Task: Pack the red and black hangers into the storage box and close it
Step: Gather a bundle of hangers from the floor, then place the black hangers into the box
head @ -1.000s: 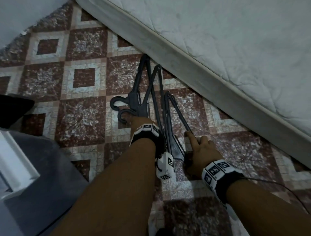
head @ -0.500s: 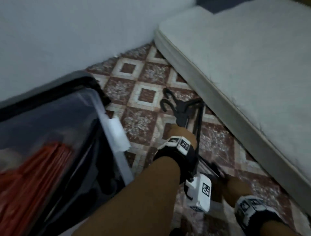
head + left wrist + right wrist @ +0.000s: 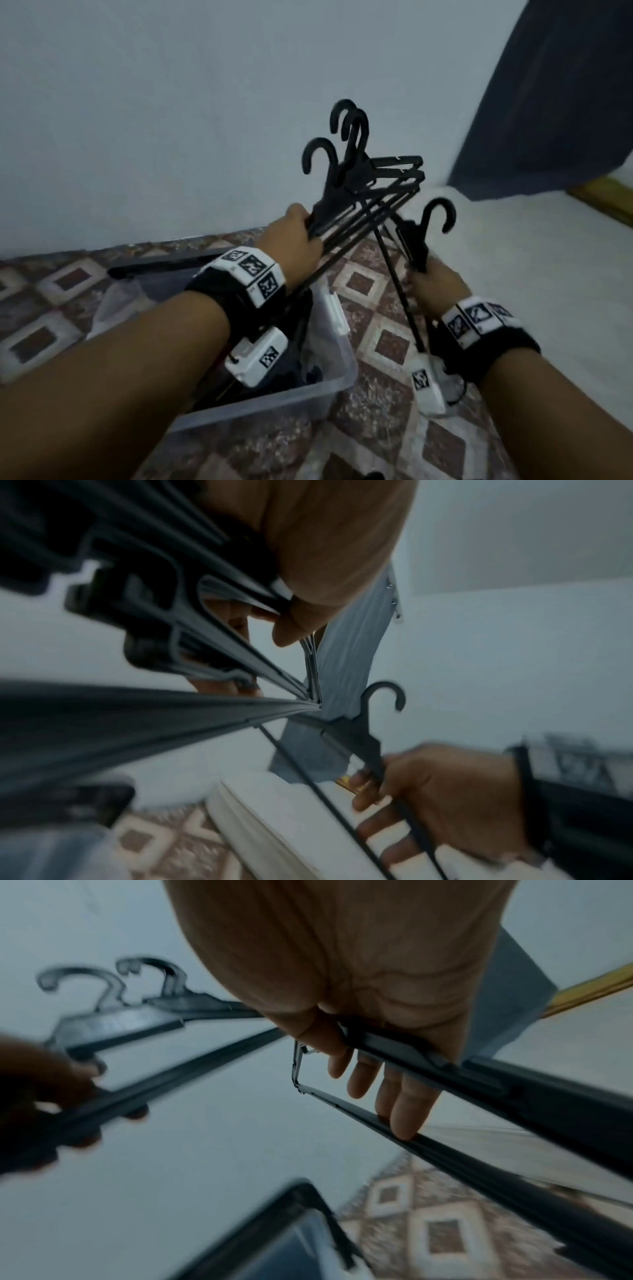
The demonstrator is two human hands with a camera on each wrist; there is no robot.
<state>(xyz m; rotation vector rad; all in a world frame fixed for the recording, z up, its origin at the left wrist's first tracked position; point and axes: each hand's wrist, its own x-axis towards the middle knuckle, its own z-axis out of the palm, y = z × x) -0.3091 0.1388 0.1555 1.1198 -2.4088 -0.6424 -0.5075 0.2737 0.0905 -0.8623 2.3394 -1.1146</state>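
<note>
Hangers, black, are raised above the open box (image 3: 329, 394) on the floor; left hand (image 3: 294, 240) clutches a fanned bunch (image 3: 359, 178) by the bars, likely to drop together; right hand (image 3: 436, 287) grips one hanger (image 3: 416, 240), beside the mattress (image 3: 548, 274).

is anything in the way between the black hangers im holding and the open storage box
Nothing visible blocks it. The left hand grips a bunch of black hangers and the right hand holds a single black hanger, all in the air above the storage box, whose top is open, with its lid behind it.
</note>
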